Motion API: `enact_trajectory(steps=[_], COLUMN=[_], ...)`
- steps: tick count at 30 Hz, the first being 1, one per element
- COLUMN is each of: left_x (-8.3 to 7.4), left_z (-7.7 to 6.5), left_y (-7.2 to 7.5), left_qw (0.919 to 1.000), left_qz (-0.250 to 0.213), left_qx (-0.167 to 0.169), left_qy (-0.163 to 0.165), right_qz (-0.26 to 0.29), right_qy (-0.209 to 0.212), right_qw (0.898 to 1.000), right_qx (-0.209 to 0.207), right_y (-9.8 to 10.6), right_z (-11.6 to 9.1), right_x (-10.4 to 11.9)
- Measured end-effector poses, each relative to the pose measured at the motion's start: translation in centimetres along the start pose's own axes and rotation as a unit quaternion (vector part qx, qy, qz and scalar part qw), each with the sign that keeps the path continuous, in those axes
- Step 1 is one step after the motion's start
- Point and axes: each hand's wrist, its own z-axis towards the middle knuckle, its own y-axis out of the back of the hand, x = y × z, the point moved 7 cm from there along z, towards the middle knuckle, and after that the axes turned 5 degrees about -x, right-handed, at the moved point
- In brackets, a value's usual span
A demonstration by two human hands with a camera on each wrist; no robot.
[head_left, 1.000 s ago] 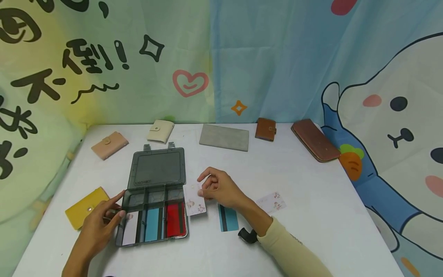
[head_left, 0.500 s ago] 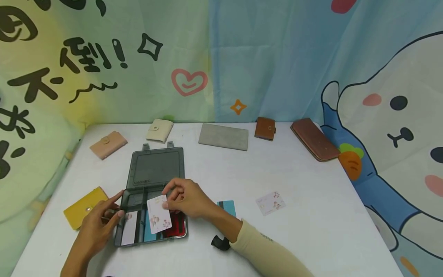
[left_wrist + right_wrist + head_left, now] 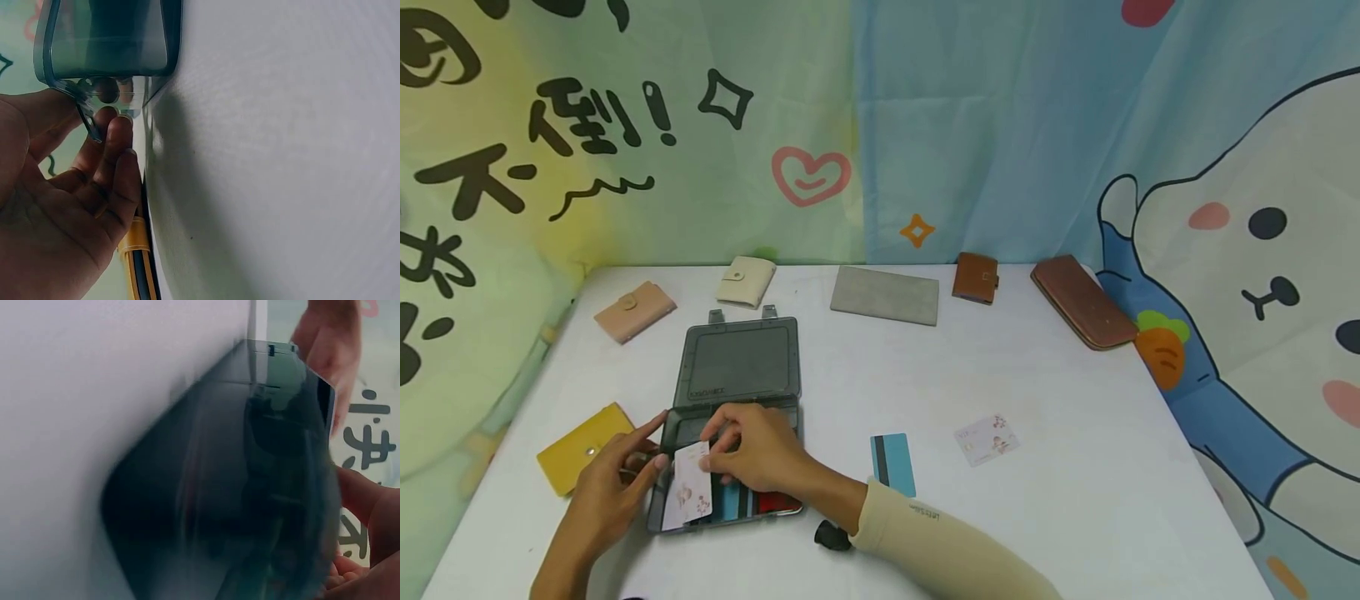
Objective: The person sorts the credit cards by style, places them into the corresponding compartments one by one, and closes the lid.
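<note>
My right hand (image 3: 756, 450) pinches a white card with a pink floral print (image 3: 691, 487), tilted over the left compartment of an open dark plastic storage box (image 3: 741, 358). My left hand (image 3: 602, 492) grips the box's left side; its curled fingers show beneath the box wall (image 3: 112, 37) in the left wrist view. Behind the right hand, a light-blue card and a red card (image 3: 777, 502) lie in the other front compartments, partly hidden. The right wrist view is blurred, with the box side (image 3: 187, 487) filling its middle and the right hand (image 3: 375, 531) at the edge.
A blue striped card (image 3: 893, 464) and a floral card (image 3: 987, 440) lie right of the box. A yellow wallet (image 3: 583, 450) sits by the left hand. Behind are pink (image 3: 635, 312), cream (image 3: 747, 281), grey (image 3: 885, 295), small brown (image 3: 976, 278) and long brown (image 3: 1084, 302) wallets.
My right hand has carried the floral card leftward, from beside the box's right edge across to its left compartment. My left hand has stayed on the box.
</note>
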Motion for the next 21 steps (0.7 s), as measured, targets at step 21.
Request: enact_trajectory(steps=[21], left_x=[0.0], left_z=[-0.1], left_y=[-0.1], left_qw=[0.9998], left_qz=[0.006], left_qx=[0.011], left_qy=[0.018], right_qz=[0.056], right_qy=[0.097], right_qw=[0.992], right_qx=[0.058], right_y=[2.1], right_z=[-1.3], right_x=[-0.4])
